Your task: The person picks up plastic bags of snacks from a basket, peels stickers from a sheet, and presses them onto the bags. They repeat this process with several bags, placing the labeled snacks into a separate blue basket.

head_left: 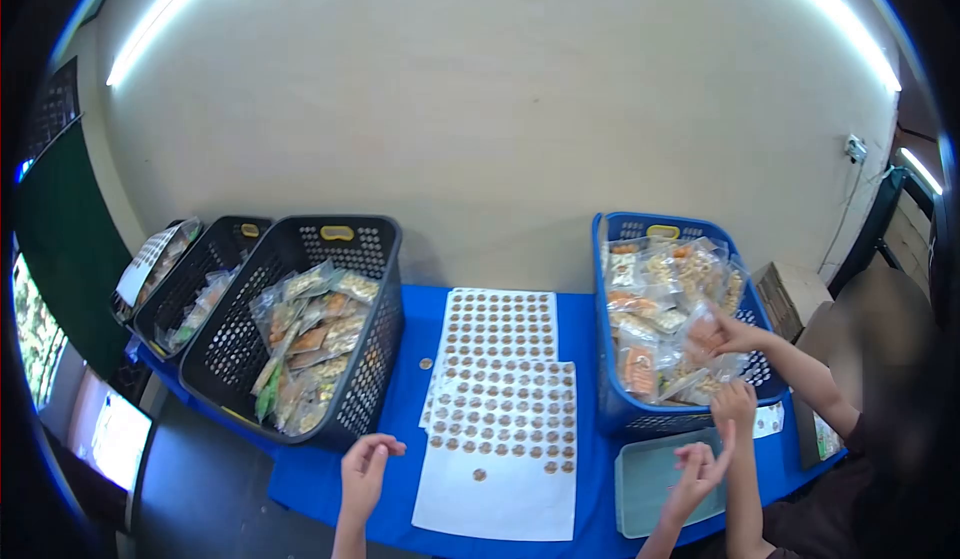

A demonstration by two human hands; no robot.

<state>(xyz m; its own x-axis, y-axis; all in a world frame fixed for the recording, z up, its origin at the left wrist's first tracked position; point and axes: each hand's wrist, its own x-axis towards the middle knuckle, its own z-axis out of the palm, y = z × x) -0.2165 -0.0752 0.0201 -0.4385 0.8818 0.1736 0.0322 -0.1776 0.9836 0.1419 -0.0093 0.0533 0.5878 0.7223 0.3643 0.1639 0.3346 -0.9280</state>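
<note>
My left hand (366, 471) is raised over the table's front edge, between the black basket and the sticker sheets. Its fingers are loosely bent, and nothing shows in them. To the right of the sheets, my right hand (692, 479) hovers above a pale green tray (640, 489), fingers apart and no object visible in it. Overlapping white sheets (495, 504) carry rows of round brown stickers. A single round sticker (426, 364) lies on the blue cloth left of them. Clear packets of food (325, 334) fill much of the large black basket (375, 359).
A blue basket (620, 414) of clear food packets stands at right. There, a co-worker's hand (738, 334) touches an orange-filled packet (704, 337); their other hand (735, 404) is at the rim, near my right hand. More dark baskets (165, 309) stand at far left. A cardboard box (785, 304) sits behind.
</note>
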